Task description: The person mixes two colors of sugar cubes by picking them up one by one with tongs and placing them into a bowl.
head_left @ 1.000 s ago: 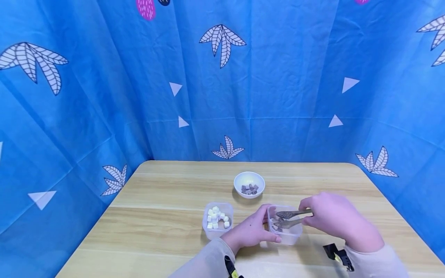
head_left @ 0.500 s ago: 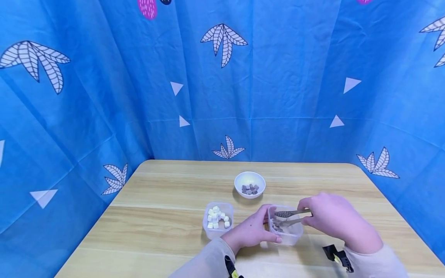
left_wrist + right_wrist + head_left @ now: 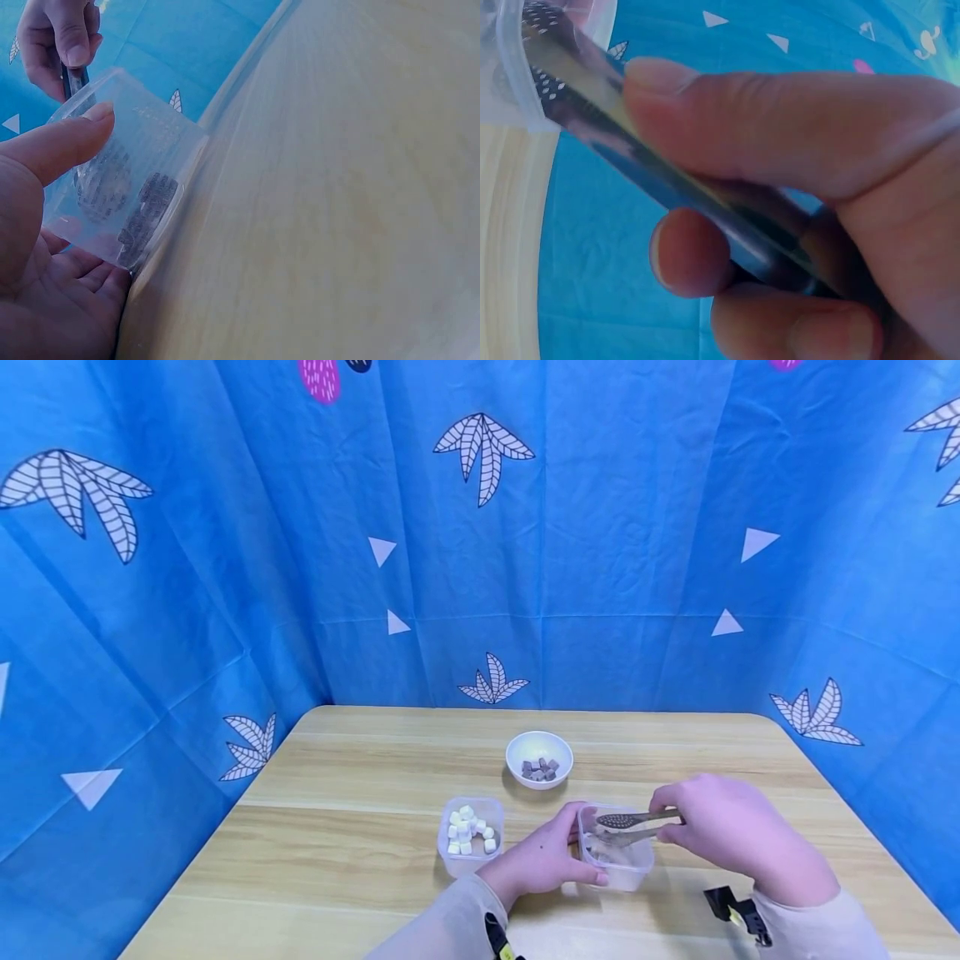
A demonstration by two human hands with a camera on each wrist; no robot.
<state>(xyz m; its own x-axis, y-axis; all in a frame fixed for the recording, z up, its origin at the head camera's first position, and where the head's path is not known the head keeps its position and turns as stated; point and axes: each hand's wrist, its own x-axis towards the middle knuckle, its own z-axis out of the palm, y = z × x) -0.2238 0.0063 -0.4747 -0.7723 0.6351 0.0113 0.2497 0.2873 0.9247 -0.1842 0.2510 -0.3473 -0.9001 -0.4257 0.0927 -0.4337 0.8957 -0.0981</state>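
My left hand [image 3: 543,858] holds a clear plastic container [image 3: 626,878] from its left side, thumb across the near wall and fingers around the far side. Dark brown cubes [image 3: 146,214] lie at the bottom of this container, seen through its wall in the left wrist view. Between thumb and fingers, my right hand [image 3: 716,827] grips a pair of metal tongs [image 3: 641,154]. Their perforated tips reach down inside the container and stand somewhat apart. Whether a cube sits between the tips cannot be made out.
Left of my left hand stands a second clear container [image 3: 459,865] with several white cubes [image 3: 463,832]. Farther back is a white bowl [image 3: 538,745] with several brown cubes [image 3: 540,769]. All stand on a wooden table [image 3: 360,777], with a blue patterned curtain [image 3: 600,527] around it.
My right hand and the tongs have shifted slightly to the right, the tips staying within the container. My left hand keeps its hold in place.
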